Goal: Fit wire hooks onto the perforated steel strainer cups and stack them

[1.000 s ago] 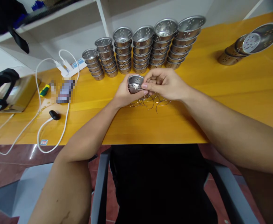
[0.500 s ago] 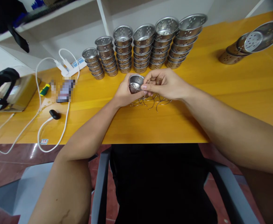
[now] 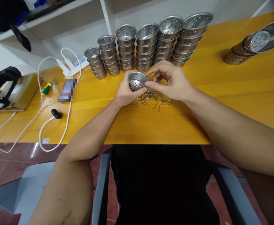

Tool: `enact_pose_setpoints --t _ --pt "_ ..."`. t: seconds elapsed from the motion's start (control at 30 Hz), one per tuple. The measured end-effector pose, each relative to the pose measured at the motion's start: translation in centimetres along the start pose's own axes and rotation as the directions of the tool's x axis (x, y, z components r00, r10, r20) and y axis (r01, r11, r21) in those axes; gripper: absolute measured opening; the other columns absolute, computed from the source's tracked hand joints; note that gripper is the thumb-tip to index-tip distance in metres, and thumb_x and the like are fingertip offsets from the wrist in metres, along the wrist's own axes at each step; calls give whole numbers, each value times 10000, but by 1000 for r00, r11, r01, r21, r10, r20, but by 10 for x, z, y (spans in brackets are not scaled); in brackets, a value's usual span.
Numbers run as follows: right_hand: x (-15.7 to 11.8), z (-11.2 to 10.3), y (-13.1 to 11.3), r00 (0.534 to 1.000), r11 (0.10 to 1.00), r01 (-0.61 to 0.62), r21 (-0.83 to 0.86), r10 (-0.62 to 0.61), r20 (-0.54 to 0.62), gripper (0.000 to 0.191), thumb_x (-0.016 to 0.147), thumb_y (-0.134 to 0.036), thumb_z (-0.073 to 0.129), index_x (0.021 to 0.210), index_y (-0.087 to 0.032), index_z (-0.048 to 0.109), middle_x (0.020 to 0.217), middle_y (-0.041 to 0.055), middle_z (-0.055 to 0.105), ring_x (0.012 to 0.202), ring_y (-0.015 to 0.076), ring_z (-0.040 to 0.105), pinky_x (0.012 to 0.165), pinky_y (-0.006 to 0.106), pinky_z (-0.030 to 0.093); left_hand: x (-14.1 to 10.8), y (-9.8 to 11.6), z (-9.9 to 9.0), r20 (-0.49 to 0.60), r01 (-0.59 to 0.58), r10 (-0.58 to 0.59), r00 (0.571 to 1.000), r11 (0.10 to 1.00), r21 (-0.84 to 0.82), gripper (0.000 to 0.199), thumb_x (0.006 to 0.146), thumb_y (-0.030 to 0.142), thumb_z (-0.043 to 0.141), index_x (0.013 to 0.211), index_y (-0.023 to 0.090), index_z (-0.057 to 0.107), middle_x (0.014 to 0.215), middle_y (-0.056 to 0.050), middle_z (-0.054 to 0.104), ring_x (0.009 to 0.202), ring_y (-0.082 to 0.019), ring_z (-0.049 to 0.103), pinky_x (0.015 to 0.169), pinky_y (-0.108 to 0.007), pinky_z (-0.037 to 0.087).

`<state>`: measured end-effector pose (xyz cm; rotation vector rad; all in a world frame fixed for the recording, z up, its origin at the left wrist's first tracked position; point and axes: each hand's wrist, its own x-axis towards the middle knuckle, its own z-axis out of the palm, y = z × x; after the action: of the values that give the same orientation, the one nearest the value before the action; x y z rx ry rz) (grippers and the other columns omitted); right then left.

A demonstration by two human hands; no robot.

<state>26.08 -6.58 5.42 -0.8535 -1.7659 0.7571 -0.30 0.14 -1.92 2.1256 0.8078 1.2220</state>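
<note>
A small perforated metal cup (image 3: 137, 82) is held a little above the table, its open top tilted towards me. My left hand (image 3: 125, 89) wraps round its left side, with the thumb along the near side. At the cup's right edge, my right hand (image 3: 167, 78) has its thumb and index finger set on the rim, the other fingers curled in. Whether a thin wire is also between those fingertips is too small to tell. Beneath the hands lies a loose pile of curved wire pieces (image 3: 159, 101), partly hidden by them.
Behind the hands stand several stacks of perforated metal cups (image 3: 147, 47). Another stack (image 3: 239, 51) leans at the right. On the left are a phone (image 3: 68, 90), a power strip (image 3: 77, 67), white cables, a screwdriver (image 3: 46, 89), a small black object (image 3: 56, 113) and a cardboard box (image 3: 27, 97).
My right thumb and index finger have spread from a close pinch to span the cup's right rim. The cup shows slightly higher, still in my left hand.
</note>
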Motion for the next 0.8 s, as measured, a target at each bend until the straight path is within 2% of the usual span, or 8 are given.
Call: enact_pose_setpoints --t 0.07,0.13,0.23,0.37,0.5,0.67,0.73,0.8 --pt "-1 -1 -3 999 998 37 -52 -35 31 702 911 -989 1019 1228 -372 918 1405 111 867 1251 374 782 1078 575 722 1 2 0 -35 0 0 999 1000 7 903 1041 785 1036 1637 260 608 1488 -132 798 1466 -358 848 1377 -633 690" --pt "-1 -2 -7 996 994 69 -83 -64 67 684 969 -992 966 1233 -363 920 1432 134 863 1435 428 747 1252 634 683 1 8 0 -52 16 -14 999 999 34 880 1053 785 1024 1633 263 619 1494 -135 799 1455 -357 851 1365 -636 697" --pt "-2 1 -7 988 986 110 -125 -95 120 664 994 -985 941 1236 -366 937 1495 151 846 1580 483 704 1408 728 595 2 19 1 -29 32 -29 999 996 80 895 1083 819 976 1686 276 598 1510 -141 792 1458 -362 849 1339 -639 705" --pt "-3 6 0 976 976 143 -166 -112 185 619 1016 -922 945 1323 -385 969 1586 147 814 1627 511 709 1455 790 563 2 25 1 63 -6 -1 998 995 104 1000 1093 921 891 1789 305 520 1534 -142 771 1504 -374 825 1316 -619 711" --pt "-4 6 5 975 970 152 -190 -116 187 588 1040 -805 975 1454 -389 938 1646 144 792 1650 509 696 1456 774 576 2 22 2 66 -16 9 998 994 105 1023 1079 941 892 1786 309 510 1538 -146 765 1472 -369 843 1278 -608 740" --pt "-4 11 -3 977 966 155 -208 -119 177 959 938 -736 1092 1739 -334 750 1748 175 736 1686 538 665 1462 764 569 1 24 7 83 -88 79 993 989 119 1116 1052 874 976 1835 333 394 1609 -140 727 1503 -383 853 1278 -630 750" --pt "-5 10 -11 970 963 176 -203 -135 200 981 919 -701 1116 1745 -323 746 1732 177 744 1658 532 689 1481 760 550 -1 27 10 110 -129 115 987 982 134 1167 1068 842 975 1885 335 314 1672 -157 688 1580 -403 820 1309 -650 731" --pt "-4 -2 -20 970 959 200 -202 -165 178 904 896 -678 1140 1655 -308 817 1640 181 791 1594 529 723 1485 766 537 -4 30 11 128 -128 109 986 980 153 1206 1076 800 988 1925 338 265 1723 -171 653 1633 -420 788 1304 -663 729"
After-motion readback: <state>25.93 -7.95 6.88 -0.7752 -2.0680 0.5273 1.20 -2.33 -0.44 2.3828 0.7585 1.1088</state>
